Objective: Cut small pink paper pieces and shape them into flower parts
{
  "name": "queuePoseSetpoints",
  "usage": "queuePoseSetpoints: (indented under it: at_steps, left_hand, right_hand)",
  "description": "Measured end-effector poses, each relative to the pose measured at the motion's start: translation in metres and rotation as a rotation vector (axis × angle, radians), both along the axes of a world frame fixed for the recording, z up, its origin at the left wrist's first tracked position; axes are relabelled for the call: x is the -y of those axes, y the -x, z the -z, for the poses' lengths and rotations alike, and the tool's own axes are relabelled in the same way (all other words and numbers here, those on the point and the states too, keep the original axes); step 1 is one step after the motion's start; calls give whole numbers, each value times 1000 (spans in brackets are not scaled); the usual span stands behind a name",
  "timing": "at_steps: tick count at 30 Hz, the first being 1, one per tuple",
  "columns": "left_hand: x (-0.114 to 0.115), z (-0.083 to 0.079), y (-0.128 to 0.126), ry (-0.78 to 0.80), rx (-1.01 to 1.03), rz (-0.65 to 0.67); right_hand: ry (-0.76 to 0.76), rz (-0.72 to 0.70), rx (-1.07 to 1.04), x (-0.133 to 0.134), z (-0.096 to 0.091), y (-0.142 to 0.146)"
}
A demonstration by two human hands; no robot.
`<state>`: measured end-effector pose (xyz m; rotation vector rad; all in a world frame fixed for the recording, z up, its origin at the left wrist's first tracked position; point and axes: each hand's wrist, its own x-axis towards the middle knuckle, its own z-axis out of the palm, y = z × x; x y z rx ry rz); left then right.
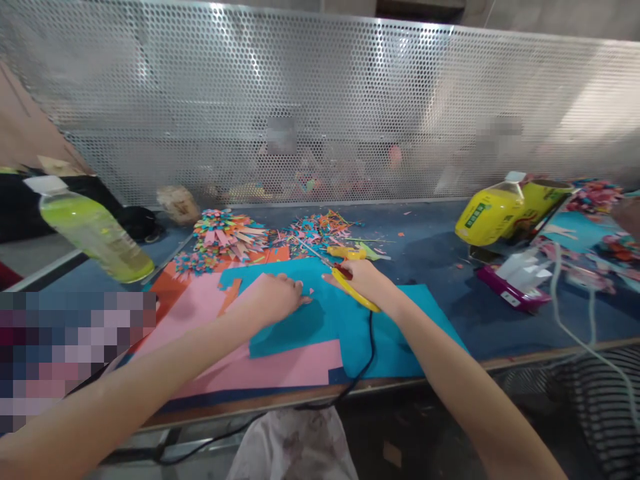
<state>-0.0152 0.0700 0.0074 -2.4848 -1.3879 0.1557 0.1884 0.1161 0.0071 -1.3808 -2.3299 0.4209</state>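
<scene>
The likeliest trouble lies with the scissors [351,292]: their blades point away from the person across the bench [425,230], near a yellow glue gun [347,253], so a careless swing could knock it or, if its tip is hot, bring fingers too close. The black cord [372,340] crosses a blue sheet [405,347] and drops over the front edge; a snagging forearm could drag the paper along with it. The blue sheet under the left hand [277,297] overlaps a pink sheet [300,370], and both seem loose enough to slip, which would spoil a cut. The right hand [367,280] is closed around the yellow scissor handles, above the gap between the hands. The left hand is half curled, low over its blue sheet, fingertips beside a tiny pink scrap [311,291]; whether it pinches anything cannot be told. Cut paper bits [320,228] lie heaped beyond the hands.
</scene>
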Motion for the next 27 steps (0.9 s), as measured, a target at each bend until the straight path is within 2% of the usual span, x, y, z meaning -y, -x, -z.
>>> queuePoseSetpoints:
  at_steps: [6,8,11,15,21,27]
  left_hand:
    - [-12,10,3,84,61,19]
    - [-17,12,4,107,70,70]
    - [-25,8,0,116,56,155]
    - [-31,2,-15,84,46,133]
    - [-36,17,-27,88,147,56]
    - [-37,23,-24,173,201,184]
  right_hand:
    - [21,11,-5,2,-1,0]
    - [21,13,-5,2,-2,0]
    - [14,37,-21,1,-2,1]
    - [-17,61,-75,-1,-1,2]
    - [-119,33,-221,2,-8,-3]
    - [-152,35,-338,6,-17,-7]
